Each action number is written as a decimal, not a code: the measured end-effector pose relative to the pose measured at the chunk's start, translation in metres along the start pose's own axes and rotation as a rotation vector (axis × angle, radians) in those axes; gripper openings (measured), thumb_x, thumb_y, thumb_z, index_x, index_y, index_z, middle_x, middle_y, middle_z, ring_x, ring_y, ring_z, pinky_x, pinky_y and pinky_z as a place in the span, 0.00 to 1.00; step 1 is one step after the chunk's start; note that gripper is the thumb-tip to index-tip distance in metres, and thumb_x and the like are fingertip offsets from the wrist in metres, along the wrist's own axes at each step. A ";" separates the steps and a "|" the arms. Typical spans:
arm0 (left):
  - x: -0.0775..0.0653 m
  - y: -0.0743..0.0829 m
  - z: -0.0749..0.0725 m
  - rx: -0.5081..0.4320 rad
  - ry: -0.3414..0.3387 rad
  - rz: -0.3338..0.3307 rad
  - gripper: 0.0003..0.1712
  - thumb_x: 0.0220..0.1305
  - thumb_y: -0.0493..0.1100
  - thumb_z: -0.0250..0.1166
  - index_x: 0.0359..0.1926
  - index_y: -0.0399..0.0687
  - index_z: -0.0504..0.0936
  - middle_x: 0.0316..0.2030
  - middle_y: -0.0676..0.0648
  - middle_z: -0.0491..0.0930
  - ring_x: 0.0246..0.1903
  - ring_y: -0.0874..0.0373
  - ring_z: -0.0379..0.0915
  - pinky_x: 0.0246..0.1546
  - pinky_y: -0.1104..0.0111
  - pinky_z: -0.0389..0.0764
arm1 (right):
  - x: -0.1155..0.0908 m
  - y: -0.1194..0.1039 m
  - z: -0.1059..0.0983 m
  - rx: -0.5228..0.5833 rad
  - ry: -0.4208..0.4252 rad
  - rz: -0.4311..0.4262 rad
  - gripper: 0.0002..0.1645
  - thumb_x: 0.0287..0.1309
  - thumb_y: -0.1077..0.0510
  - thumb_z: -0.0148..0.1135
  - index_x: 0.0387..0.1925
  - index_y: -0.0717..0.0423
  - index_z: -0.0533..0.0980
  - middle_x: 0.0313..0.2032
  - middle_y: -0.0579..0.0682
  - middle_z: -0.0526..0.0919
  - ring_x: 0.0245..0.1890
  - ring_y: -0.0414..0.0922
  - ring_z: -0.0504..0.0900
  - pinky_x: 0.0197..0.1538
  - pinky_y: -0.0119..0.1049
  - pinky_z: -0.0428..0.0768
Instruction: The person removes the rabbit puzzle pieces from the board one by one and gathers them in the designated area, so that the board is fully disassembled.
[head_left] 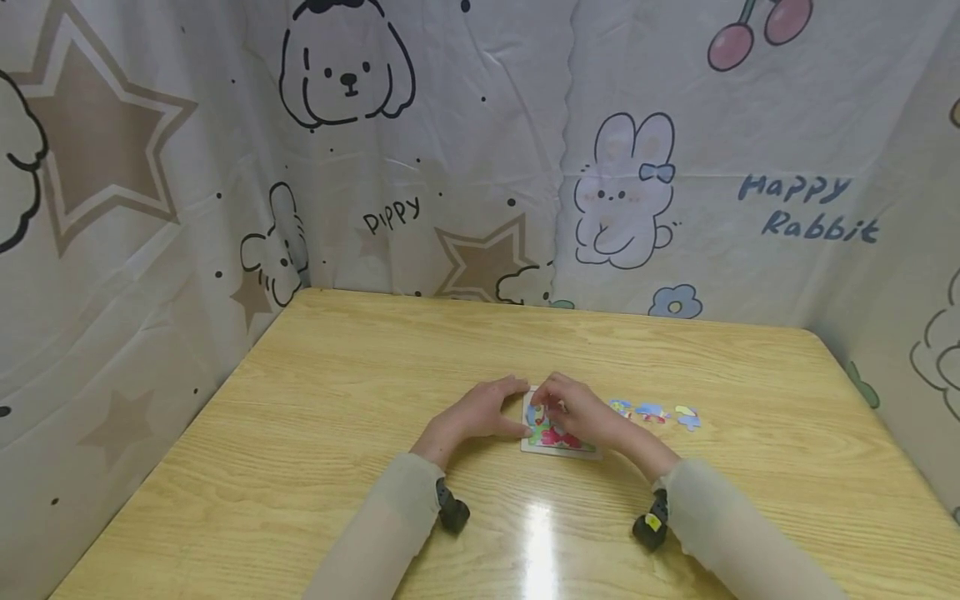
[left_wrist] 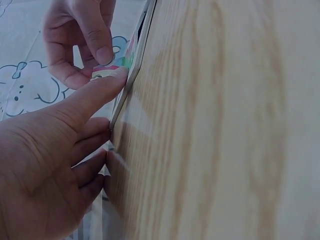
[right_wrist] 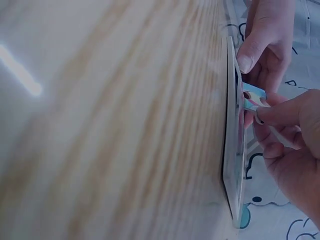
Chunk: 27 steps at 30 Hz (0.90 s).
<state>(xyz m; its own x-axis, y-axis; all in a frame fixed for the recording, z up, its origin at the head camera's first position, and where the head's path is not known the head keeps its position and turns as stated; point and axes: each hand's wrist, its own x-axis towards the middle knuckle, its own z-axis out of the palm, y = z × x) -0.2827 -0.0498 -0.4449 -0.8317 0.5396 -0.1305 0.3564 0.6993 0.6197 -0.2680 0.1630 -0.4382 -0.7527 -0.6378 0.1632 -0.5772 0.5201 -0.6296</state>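
White-edged tray [head_left: 558,452] steadied under my relaxed left hand [head_left: 478,410], my right hand [head_left: 577,409] pinches a piece [right_wrist: 254,94]. I'd best keep it level.

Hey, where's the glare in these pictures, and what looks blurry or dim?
Head view: a white glare streak on the table, near the bottom; left wrist view: dim overall, the wood grain soft toward the right; right wrist view: a slanted glare streak at upper left, blurred grain around it, the puzzle tray crisper.
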 end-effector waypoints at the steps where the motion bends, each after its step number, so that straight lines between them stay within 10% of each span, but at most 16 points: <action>1: 0.000 0.000 0.000 0.000 0.001 0.000 0.44 0.56 0.54 0.73 0.71 0.51 0.67 0.73 0.49 0.63 0.76 0.52 0.52 0.77 0.57 0.57 | 0.000 0.000 0.000 -0.004 0.000 0.000 0.11 0.63 0.72 0.55 0.45 0.62 0.77 0.42 0.53 0.78 0.42 0.45 0.79 0.48 0.35 0.83; 27: 0.002 0.003 0.000 0.014 -0.012 -0.027 0.44 0.56 0.52 0.73 0.71 0.50 0.66 0.73 0.47 0.62 0.75 0.50 0.54 0.76 0.56 0.58 | -0.009 0.012 0.000 0.246 0.051 0.285 0.10 0.67 0.65 0.55 0.47 0.56 0.77 0.48 0.57 0.79 0.46 0.48 0.79 0.47 0.36 0.79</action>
<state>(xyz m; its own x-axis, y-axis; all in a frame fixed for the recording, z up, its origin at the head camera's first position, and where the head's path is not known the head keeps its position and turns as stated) -0.2833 -0.0468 -0.4438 -0.8360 0.5260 -0.1561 0.3398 0.7198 0.6053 -0.2678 0.1751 -0.4467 -0.8905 -0.4549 -0.0111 -0.2536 0.5164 -0.8179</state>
